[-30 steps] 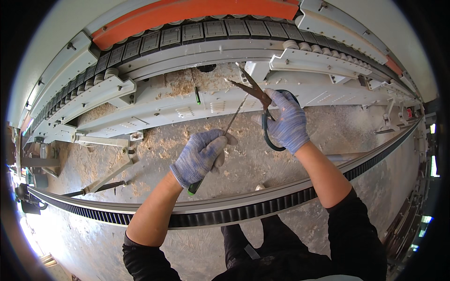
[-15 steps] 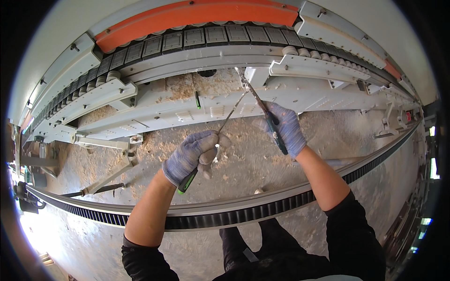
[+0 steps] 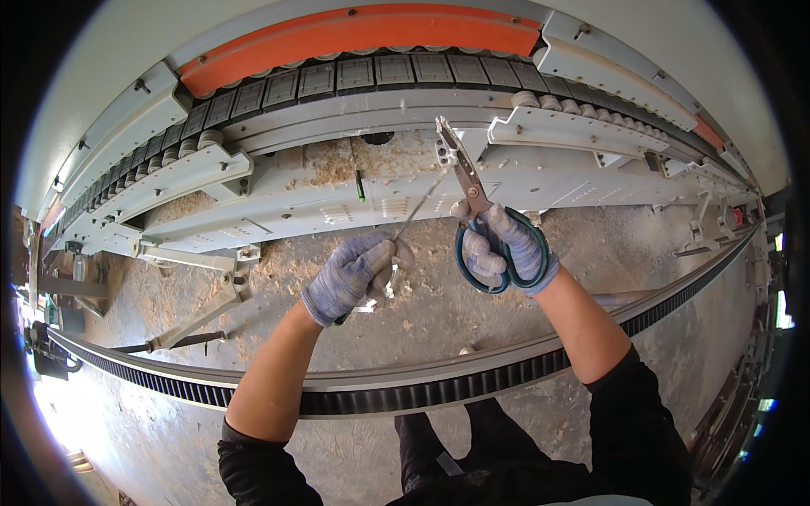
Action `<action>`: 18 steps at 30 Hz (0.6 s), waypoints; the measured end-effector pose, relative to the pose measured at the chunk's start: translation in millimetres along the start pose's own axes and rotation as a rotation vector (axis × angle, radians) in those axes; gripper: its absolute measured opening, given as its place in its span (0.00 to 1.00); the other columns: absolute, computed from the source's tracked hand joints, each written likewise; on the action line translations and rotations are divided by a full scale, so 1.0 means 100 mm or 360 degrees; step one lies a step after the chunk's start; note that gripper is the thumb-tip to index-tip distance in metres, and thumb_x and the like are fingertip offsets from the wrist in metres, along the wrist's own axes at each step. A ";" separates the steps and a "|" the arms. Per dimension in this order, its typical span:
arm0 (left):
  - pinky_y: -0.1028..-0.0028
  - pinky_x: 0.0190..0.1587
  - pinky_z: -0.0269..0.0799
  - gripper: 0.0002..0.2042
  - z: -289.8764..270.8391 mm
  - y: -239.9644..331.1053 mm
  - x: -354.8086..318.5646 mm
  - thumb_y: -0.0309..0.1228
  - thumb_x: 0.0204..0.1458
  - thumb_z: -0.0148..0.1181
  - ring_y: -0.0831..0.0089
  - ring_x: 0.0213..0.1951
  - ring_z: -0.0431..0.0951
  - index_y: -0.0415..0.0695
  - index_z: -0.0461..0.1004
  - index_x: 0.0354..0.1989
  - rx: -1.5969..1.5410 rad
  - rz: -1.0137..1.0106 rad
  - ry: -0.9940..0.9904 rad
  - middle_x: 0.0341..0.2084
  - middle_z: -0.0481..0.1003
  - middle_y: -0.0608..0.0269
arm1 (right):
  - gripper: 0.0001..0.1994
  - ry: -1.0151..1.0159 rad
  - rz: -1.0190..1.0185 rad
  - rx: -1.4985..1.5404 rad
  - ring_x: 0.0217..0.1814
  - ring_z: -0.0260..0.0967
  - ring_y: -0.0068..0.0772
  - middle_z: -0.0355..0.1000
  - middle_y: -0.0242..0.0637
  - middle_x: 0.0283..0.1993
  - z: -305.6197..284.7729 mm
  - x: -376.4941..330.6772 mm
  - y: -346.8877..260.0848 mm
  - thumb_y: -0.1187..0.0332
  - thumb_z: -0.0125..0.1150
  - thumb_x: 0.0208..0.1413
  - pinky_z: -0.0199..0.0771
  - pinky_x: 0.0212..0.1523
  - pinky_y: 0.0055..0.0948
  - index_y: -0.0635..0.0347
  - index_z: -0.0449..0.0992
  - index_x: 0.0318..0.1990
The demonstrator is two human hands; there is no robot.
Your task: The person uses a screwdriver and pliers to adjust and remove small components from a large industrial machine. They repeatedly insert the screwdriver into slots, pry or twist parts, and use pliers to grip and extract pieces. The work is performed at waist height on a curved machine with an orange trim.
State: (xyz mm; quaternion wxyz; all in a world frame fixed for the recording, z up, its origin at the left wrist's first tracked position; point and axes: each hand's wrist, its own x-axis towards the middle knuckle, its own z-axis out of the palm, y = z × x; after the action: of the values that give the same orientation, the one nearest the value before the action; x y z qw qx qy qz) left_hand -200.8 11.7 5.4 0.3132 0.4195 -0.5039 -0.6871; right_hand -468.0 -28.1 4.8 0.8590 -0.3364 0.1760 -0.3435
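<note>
My right hand [image 3: 525, 249], in a grey-blue knit glove, grips scissors [image 3: 476, 199] by their dark green loops. Their brown, worn blades point up and away, with white residue near the tips. A similar glove covers my left hand [image 3: 348, 277], closed around a screwdriver [image 3: 419, 207]. The thin shaft slants up to the right, its end close beside the scissor blades; whether they touch I cannot tell. Most of the screwdriver's handle is hidden under my palm. White scraps show just beside my left fingers.
A second screwdriver [image 3: 360, 187] with a green and black handle lies on the machine's ledge among wood shavings. Beyond runs a chain of dark pads [image 3: 354, 74] beneath an orange guard [image 3: 363, 40]. A rail with a black ribbed strip [image 3: 439, 390] crosses in front of my legs.
My right hand has rolled the scissors from edge-on to flat, so both loops now show. My left hand has shifted slightly right with the screwdriver, whose handle is now more hidden.
</note>
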 end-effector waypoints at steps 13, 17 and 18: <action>0.72 0.39 0.70 0.18 0.17 0.02 0.04 0.41 0.63 0.48 0.74 0.30 0.72 0.39 0.79 0.44 0.0856 0.0692 0.0861 0.26 0.75 0.64 | 0.33 0.0117 -0.0210 -0.0153 0.42 0.76 0.28 0.73 0.44 0.51 -0.08 0.06 0.09 0.45 0.62 0.55 0.81 0.41 0.28 0.55 0.61 0.60; 0.68 0.40 0.70 0.21 0.21 0.03 0.03 0.44 0.63 0.45 0.68 0.32 0.74 0.39 0.79 0.41 0.0899 0.0601 0.0870 0.27 0.76 0.56 | 0.58 0.0267 -0.0063 -0.0703 0.68 0.60 0.44 0.61 0.51 0.63 0.07 -0.01 0.02 0.19 0.51 0.37 0.64 0.64 0.46 0.58 0.53 0.67; 0.67 0.40 0.70 0.21 0.22 0.03 0.03 0.44 0.63 0.44 0.66 0.32 0.75 0.39 0.79 0.40 0.0909 0.0587 0.0866 0.28 0.76 0.54 | 0.58 0.0307 -0.0011 -0.0706 0.67 0.60 0.44 0.61 0.51 0.63 0.11 0.00 0.03 0.19 0.52 0.37 0.65 0.63 0.45 0.58 0.52 0.67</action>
State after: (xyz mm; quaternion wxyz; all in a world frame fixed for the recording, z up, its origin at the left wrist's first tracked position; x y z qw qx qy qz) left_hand -222.3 17.6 10.7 0.4235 0.5581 -0.6393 -0.3170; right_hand -460.3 -21.4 10.3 0.7421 -0.4831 0.3272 -0.3300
